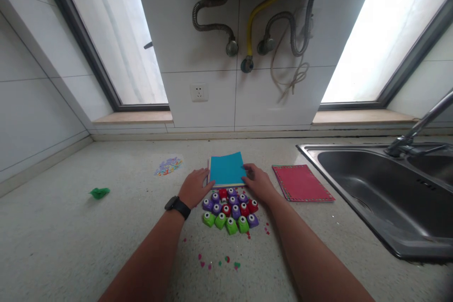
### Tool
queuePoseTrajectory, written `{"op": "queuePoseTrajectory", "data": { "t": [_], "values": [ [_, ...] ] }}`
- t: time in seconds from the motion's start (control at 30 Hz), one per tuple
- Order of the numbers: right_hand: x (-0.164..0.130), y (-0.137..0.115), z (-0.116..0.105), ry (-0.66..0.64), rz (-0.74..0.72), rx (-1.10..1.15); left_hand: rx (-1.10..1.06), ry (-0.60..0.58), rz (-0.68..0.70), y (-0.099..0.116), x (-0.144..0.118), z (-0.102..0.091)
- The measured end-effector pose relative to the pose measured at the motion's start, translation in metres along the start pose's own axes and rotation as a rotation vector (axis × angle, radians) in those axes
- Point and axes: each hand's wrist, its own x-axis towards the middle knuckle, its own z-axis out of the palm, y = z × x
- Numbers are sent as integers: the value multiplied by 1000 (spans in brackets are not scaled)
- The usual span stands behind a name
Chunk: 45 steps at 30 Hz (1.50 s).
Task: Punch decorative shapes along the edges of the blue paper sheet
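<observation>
A stack of coloured paper (226,170) lies on the counter with a blue sheet on top, set slightly askew over paler sheets. My left hand (195,187), with a dark watch at the wrist, holds the stack's left edge, thumb near the front corner. At the right edge, my right hand (260,182) grips the stack with bent fingers and thumb. Just in front of the paper, several craft punches (231,225) in purple, red and green stand in rows between my forearms.
To the right lie red sheets (302,183) with punched edges, beside a steel sink (375,198) with a faucet (421,125). Small paper cutouts (169,166) form a pile at left; others (227,259) are scattered in front. A crumpled green piece (99,193) rests farther left.
</observation>
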Motion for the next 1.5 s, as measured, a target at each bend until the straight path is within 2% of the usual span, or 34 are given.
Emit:
{"op": "queuePoseTrajectory", "data": {
  "t": [0.23, 0.43, 0.7, 0.9, 1.27, 1.5],
  "values": [
    [9, 14, 3, 171, 134, 217, 34, -12, 41, 0, -1, -2],
    [14, 19, -3, 274, 244, 255, 46, -59, 125, 0, -1, -4],
    [9, 6, -9, 152, 259, 107, 26, -102, 224, 1, 0, -6],
    [4, -5, -12, 98, 268, 70, -13, -127, 214, 0, -2, -5],
    [8, 4, -10, 69, 233, 305, -84, -164, 208, 0, -3, -5],
    [9, 11, -6, 140, 289, 471, -120, -89, 134, -6, -2, 0]
  ]
}}
